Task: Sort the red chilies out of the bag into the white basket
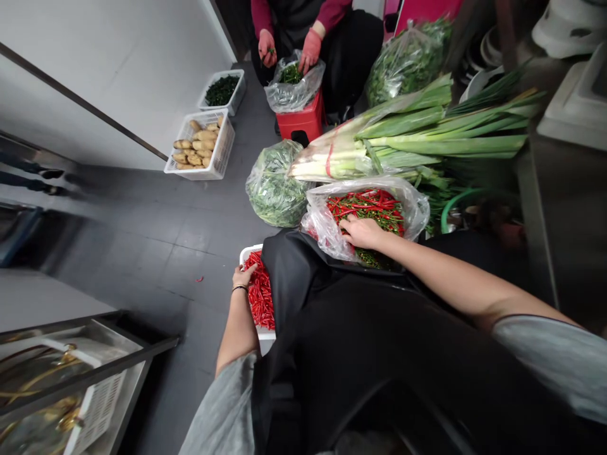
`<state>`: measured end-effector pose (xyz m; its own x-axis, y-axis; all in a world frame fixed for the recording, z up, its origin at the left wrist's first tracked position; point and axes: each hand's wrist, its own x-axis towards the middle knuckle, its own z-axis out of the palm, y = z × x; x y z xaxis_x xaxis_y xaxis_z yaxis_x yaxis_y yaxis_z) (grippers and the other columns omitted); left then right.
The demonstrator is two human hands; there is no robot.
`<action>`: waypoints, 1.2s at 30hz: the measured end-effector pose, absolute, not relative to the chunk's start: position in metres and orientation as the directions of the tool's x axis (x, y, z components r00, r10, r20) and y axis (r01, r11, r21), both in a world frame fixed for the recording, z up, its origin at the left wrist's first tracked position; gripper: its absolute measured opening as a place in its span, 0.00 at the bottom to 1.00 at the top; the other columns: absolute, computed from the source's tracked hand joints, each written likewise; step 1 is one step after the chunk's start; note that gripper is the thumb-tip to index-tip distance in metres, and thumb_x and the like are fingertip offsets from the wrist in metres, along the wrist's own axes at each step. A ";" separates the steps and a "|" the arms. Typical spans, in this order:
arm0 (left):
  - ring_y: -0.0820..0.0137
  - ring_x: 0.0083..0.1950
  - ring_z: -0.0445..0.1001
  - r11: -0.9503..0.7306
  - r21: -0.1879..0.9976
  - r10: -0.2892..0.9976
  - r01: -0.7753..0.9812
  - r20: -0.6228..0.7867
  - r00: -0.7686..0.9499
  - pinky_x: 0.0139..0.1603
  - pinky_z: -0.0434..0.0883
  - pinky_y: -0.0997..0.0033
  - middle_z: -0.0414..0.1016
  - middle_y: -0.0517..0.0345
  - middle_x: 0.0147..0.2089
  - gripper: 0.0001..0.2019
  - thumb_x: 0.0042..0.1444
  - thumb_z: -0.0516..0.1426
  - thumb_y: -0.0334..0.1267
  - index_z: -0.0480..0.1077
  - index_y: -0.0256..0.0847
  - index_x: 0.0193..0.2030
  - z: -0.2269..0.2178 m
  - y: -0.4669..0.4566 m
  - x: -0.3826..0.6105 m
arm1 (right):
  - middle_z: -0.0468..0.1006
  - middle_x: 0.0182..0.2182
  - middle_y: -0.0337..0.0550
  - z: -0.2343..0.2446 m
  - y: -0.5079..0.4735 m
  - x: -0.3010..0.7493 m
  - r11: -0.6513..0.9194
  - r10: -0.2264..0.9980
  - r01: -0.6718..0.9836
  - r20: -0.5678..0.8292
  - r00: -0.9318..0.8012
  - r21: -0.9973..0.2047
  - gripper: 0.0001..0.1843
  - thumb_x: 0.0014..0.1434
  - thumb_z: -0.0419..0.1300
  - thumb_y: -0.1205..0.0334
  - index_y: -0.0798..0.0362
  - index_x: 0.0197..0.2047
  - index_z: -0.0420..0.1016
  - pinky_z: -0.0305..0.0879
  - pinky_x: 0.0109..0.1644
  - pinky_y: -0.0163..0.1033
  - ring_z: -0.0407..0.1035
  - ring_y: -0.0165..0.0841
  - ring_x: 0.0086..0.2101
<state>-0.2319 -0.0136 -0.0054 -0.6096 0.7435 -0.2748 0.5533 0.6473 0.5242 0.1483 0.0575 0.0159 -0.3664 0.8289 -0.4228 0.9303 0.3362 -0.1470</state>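
**Two hands, two chilli lots: one bag, one basket**

Chillies with green stems [379, 203]: one heap, too many to count, inside one open clear plastic bag [416, 205] right in front of the black apron [379, 341]. Right hand [363, 232] is in the bag mouth, fingers bent down at the heap; can't tell if it's pinching one.

Red chillies [260, 300]: second heap, also uncountable, in one white basket [266, 333] at the left, partly behind the apron. Left hand [243, 277] at its rim, thumb out over the chillies, fingers loosely bent; grip can't be confirmed. One dark wristband [239, 288].

Around that: one leek bundle [427, 142] just beyond the bag, one red tie [329, 159] visible. Two bags of leafy greens: one near [277, 183], touching the leeks; one farther [403, 66].

Further out: one red stool [300, 120] with one bag of cut greens [290, 72]; one co-worker, two gloved hands [310, 52] there. Two more white baskets: tubers [202, 146], ten-plus; dark greens [222, 90]. One stray red piece [200, 279] on the floor.
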 end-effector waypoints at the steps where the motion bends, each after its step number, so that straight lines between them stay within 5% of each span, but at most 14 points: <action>1: 0.67 0.34 0.76 0.653 0.522 0.738 0.548 -0.276 -0.616 0.35 0.73 0.67 0.78 0.48 0.37 0.21 0.47 0.66 0.43 0.69 0.32 0.44 -0.005 -0.010 -0.233 | 0.73 0.53 0.57 0.013 0.058 0.153 0.395 0.801 0.907 -0.428 -0.419 -0.147 0.22 0.66 0.50 0.50 0.52 0.56 0.71 0.67 0.41 0.42 0.74 0.43 0.43; 5: 0.69 0.40 0.78 0.472 0.657 0.851 0.588 -0.166 -0.497 0.43 0.75 0.68 0.77 0.44 0.49 0.21 0.56 0.58 0.39 0.67 0.32 0.55 0.010 0.021 -0.211 | 0.75 0.47 0.51 0.001 0.064 0.196 0.410 0.809 0.907 -0.420 -0.411 -0.099 0.20 0.68 0.46 0.52 0.51 0.48 0.76 0.65 0.37 0.39 0.74 0.40 0.41; 8: 0.68 0.46 0.77 -0.091 0.730 0.996 0.678 0.069 0.060 0.51 0.74 0.66 0.77 0.47 0.52 0.20 0.60 0.55 0.42 0.69 0.38 0.57 0.031 0.042 -0.145 | 0.77 0.46 0.50 -0.001 0.072 0.229 0.282 0.877 0.957 -0.384 -0.288 -0.074 0.19 0.67 0.48 0.52 0.51 0.47 0.76 0.64 0.38 0.38 0.73 0.39 0.42; 10: 0.67 0.53 0.76 -0.416 0.643 0.869 0.643 0.074 0.489 0.54 0.72 0.68 0.74 0.48 0.59 0.22 0.60 0.56 0.42 0.68 0.41 0.61 0.042 0.048 -0.089 | 0.77 0.46 0.49 0.003 0.074 0.242 0.248 0.897 0.963 -0.350 -0.269 -0.105 0.19 0.66 0.50 0.51 0.50 0.49 0.76 0.64 0.41 0.39 0.73 0.39 0.43; 12: 0.62 0.60 0.72 -0.555 0.519 0.711 0.650 -0.109 0.695 0.55 0.71 0.67 0.66 0.46 0.66 0.29 0.57 0.59 0.42 0.62 0.43 0.66 0.045 0.051 -0.041 | 0.77 0.47 0.48 0.009 0.071 0.246 0.247 0.915 0.959 -0.291 -0.278 -0.139 0.19 0.66 0.50 0.51 0.49 0.52 0.76 0.64 0.42 0.39 0.72 0.39 0.44; 16: 0.59 0.53 0.77 -0.585 0.247 0.602 0.772 -0.506 0.618 0.50 0.72 0.66 0.76 0.43 0.54 0.22 0.63 0.53 0.50 0.74 0.38 0.55 0.044 0.051 -0.013 | 0.75 0.48 0.47 0.016 0.051 0.232 0.337 0.900 0.929 -0.238 -0.366 -0.153 0.21 0.68 0.46 0.55 0.45 0.55 0.76 0.61 0.35 0.37 0.73 0.37 0.39; 19: 0.59 0.49 0.78 -0.540 0.152 0.637 0.828 -0.569 0.520 0.47 0.71 0.67 0.79 0.41 0.45 0.26 0.66 0.45 0.52 0.79 0.35 0.42 0.051 0.044 -0.037 | 0.74 0.47 0.47 0.007 0.040 0.212 0.481 0.807 0.862 -0.303 -0.507 -0.161 0.22 0.68 0.45 0.58 0.39 0.59 0.73 0.57 0.31 0.35 0.72 0.34 0.35; 25: 0.58 0.48 0.78 -0.459 -0.005 0.703 0.889 -0.613 0.360 0.42 0.71 0.66 0.79 0.44 0.44 0.20 0.64 0.50 0.48 0.79 0.38 0.42 0.082 0.021 -0.068 | 0.73 0.46 0.50 -0.005 0.051 0.203 0.555 0.747 0.823 -0.363 -0.557 -0.122 0.19 0.67 0.49 0.57 0.45 0.53 0.77 0.53 0.29 0.34 0.72 0.34 0.35; 28: 0.61 0.46 0.78 -0.459 0.047 0.750 0.887 -0.515 0.415 0.41 0.71 0.67 0.79 0.48 0.44 0.18 0.65 0.49 0.46 0.77 0.43 0.49 0.099 0.013 -0.058 | 0.74 0.44 0.47 0.008 0.056 0.211 0.553 0.753 0.821 -0.336 -0.566 -0.144 0.18 0.67 0.50 0.53 0.46 0.51 0.77 0.54 0.30 0.34 0.71 0.34 0.35; 32: 0.60 0.53 0.73 -0.560 0.161 0.796 0.813 -0.170 0.582 0.51 0.69 0.64 0.76 0.45 0.51 0.21 0.65 0.51 0.45 0.69 0.40 0.59 0.099 0.023 -0.020 | 0.76 0.39 0.49 0.032 0.056 0.210 0.549 0.767 0.805 -0.249 -0.592 -0.222 0.20 0.68 0.48 0.53 0.53 0.43 0.79 0.57 0.33 0.36 0.70 0.35 0.35; 36: 0.63 0.46 0.75 -0.583 0.442 0.687 0.682 -0.181 0.704 0.50 0.68 0.65 0.78 0.45 0.42 0.16 0.65 0.51 0.43 0.76 0.35 0.46 0.072 0.052 0.005 | 0.76 0.33 0.48 0.049 0.052 0.210 0.531 0.740 0.647 -0.073 -0.669 -0.547 0.25 0.68 0.45 0.50 0.55 0.35 0.77 0.60 0.38 0.37 0.69 0.33 0.33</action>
<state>0.0048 0.0518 0.0716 0.7043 0.6865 -0.1807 0.6817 -0.5831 0.4419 0.2095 0.0515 0.0494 -0.6692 0.7395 -0.0728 0.6468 0.5315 -0.5469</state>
